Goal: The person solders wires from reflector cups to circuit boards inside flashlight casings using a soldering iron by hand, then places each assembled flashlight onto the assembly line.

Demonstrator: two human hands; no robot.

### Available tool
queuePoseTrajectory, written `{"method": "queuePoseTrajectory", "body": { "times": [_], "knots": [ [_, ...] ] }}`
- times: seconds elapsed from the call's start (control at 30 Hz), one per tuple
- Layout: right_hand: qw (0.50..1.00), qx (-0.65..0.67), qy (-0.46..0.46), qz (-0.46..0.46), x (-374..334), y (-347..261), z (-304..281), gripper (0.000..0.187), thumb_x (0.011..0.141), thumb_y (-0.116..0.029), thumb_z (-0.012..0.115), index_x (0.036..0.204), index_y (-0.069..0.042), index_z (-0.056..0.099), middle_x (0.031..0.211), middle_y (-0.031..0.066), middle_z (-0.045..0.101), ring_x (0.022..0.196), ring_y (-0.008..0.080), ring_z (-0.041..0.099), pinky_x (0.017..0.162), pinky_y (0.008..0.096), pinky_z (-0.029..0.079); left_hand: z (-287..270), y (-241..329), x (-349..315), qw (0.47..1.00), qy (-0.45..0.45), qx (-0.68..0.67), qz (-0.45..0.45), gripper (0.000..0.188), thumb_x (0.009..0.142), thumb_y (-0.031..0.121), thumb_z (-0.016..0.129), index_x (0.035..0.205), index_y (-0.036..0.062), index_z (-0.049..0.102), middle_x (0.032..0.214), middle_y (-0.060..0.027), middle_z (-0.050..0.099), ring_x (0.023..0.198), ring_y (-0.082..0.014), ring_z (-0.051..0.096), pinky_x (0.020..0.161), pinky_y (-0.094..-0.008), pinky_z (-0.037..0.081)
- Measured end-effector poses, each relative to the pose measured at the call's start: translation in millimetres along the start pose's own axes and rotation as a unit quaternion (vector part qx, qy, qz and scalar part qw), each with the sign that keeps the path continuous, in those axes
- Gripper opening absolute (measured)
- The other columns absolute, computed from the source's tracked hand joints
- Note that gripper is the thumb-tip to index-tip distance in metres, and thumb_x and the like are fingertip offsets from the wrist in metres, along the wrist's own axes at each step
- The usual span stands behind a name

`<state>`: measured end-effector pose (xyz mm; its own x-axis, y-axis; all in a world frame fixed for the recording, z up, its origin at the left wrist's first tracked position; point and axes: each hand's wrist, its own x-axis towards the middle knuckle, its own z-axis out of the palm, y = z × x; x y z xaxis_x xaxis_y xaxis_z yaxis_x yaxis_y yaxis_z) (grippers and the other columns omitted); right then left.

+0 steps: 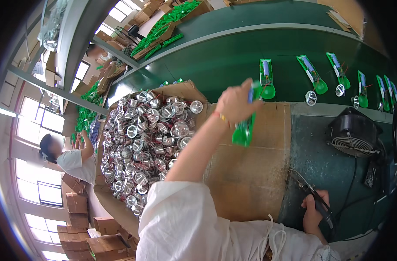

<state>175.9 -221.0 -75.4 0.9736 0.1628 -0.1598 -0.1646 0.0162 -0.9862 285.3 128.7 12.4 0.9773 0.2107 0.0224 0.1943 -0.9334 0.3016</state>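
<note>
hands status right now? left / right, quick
Left hand: closed, holding a green circuit board above the cardboard sheet.
Right hand: closed around a soldering iron.

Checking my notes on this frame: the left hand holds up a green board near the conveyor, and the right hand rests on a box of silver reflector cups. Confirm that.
One detail is wrong. The head view shows the right hand gripping a soldering iron low over the green mat, not resting on the cardboard box of silver reflector cups. The left hand does hold up a green board near the conveyor.
</note>
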Motion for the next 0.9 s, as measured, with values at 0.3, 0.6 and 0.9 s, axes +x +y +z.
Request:
{"method": "queuePoseTrajectory", "body": {
  "times": [0.3,0.6,0.9],
  "knots": [
    [0.996,-0.003,0.023,-0.084,0.1,-0.7,1.7,0.02,0.086,-0.016,0.062,0.089,0.0,0.05,0.067,0.0056,0.055,0.055,0.0091,0.052,0.052,0.0222,0.044,70.7,71.9,-150.3,0.995,-0.078,0.027,-0.064,0.079,0.083,0.049,0.056,0.138,-0.0026,0.031,0.083,-0.0183,0.064,0.066,-0.032,0.065,0.057,-0.0426,0.052],
    [0.994,0.009,0.032,-0.108,1.8,6.1,4.5,0.017,0.086,-0.014,0.061,0.09,0.001,0.053,0.066,0.0045,0.055,0.054,0.0081,0.051,0.051,0.0203,0.042,68.1,80.8,-149.4,0.98,-0.154,0.084,-0.095,0.085,0.085,0.054,0.049,0.14,-0.0056,0.024,0.067,-0.013,0.063,0.059,-0.0295,0.063,0.05,-0.0383,0.05],
    [0.995,0.023,0.027,-0.095,1.3,11.8,4.6,0.017,0.087,-0.016,0.061,0.089,-0.001,0.053,0.066,0.003,0.054,0.053,0.0064,0.05,0.049,0.0189,0.04,38.3,-42.4,-187.7,0.93,0.185,0.275,-0.156,0.055,0.078,0.032,0.065,0.126,0.0111,0.049,0.123,-0.0141,0.049,0.122,-0.0338,0.04,0.098,-0.0539,0.03]
  ]
}}
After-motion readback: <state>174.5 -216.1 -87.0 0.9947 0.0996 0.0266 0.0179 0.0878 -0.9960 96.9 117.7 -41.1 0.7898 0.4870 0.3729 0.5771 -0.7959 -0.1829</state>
